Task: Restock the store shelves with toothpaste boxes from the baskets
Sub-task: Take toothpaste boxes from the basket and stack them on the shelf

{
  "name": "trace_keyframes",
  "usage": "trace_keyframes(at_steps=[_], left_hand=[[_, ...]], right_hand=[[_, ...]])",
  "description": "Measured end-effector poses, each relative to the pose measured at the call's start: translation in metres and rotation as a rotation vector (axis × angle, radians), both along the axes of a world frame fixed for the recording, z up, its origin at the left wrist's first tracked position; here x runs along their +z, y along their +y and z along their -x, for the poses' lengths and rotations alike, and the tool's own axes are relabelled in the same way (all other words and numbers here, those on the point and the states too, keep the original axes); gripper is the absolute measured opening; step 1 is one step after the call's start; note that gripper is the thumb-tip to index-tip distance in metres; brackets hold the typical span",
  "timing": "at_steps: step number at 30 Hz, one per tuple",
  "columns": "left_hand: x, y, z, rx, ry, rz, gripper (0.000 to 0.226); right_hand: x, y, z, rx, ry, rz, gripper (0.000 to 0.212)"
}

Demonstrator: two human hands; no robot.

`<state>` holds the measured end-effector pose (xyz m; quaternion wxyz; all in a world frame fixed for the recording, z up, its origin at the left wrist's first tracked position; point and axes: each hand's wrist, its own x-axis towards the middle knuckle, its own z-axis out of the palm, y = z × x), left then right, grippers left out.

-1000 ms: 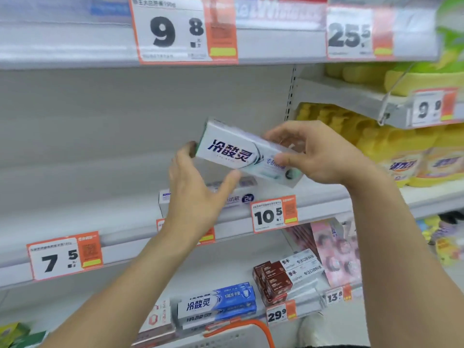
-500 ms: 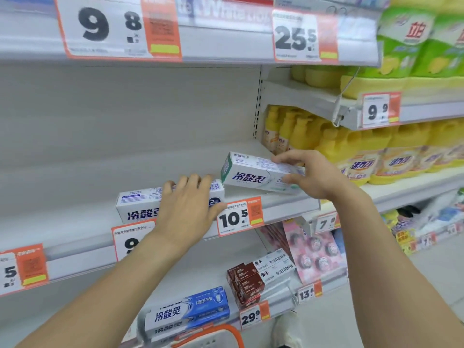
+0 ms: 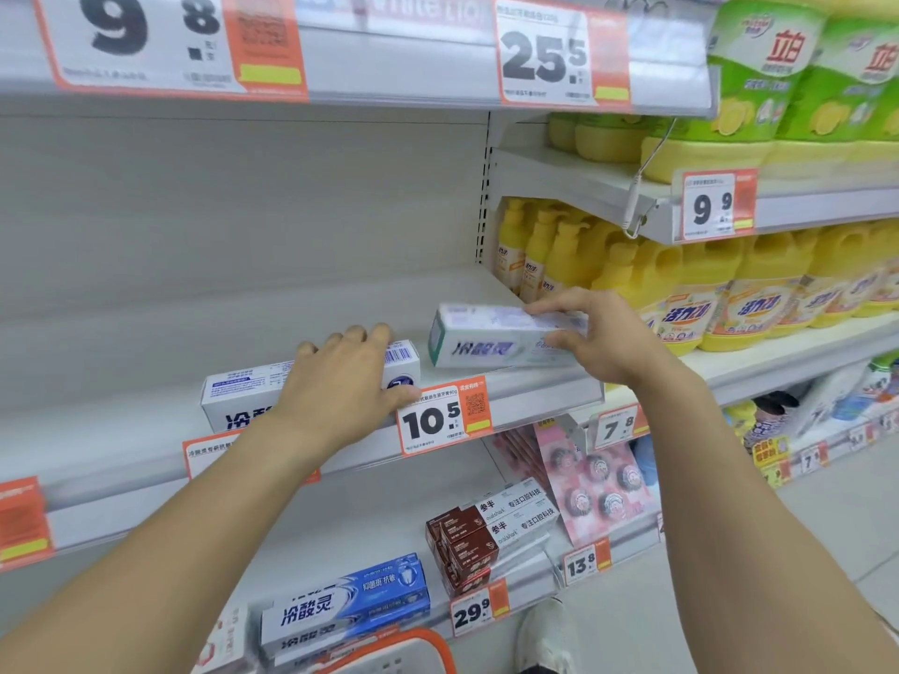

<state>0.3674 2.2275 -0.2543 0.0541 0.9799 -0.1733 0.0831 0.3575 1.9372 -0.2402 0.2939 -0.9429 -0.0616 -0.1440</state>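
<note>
White card with a green end: the toothpaste box is pinched at its right end by the right hand, fingers on top and thumb on the front face, near the front edge of the middle shelf. Whether it touches the shelf I cannot tell. The left hand lies flat, fingers straight, on a second white box at the same front edge, a small gap between the two boxes. Bare shelf stretches behind and left. Yellow bottles stand right, beyond the upright.
</note>
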Motion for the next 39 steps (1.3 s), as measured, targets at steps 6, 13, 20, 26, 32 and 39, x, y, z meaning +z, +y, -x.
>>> trace_keyframes(at_steps=[6,13,20,26,32,39], left_hand=[[0.006,-0.012,-0.006,-0.093,0.066,0.128,0.08],[-0.001,-0.031,-0.007,-0.125,-0.005,0.118,0.047],[-0.002,-0.033,-0.009,-0.126,0.021,0.104,0.044],[0.0,-0.036,-0.004,-0.145,0.019,0.004,0.045],[0.003,-0.036,-0.002,-0.141,0.055,0.007,0.041],[0.006,-0.028,0.007,-0.203,-0.081,0.081,0.065]], right_hand=[[0.0,-0.001,-0.003,-0.031,0.05,0.001,0.046],[-0.022,-0.024,0.011,-0.113,0.174,-0.326,0.077],[-0.039,-0.028,0.014,-0.107,0.107,-0.495,0.078],[-0.039,-0.024,0.014,-0.137,0.039,-0.429,0.075],[-0.04,-0.021,0.013,-0.155,0.032,-0.36,0.072],[-0.017,-0.004,0.019,-0.297,-0.024,-0.123,0.077]])
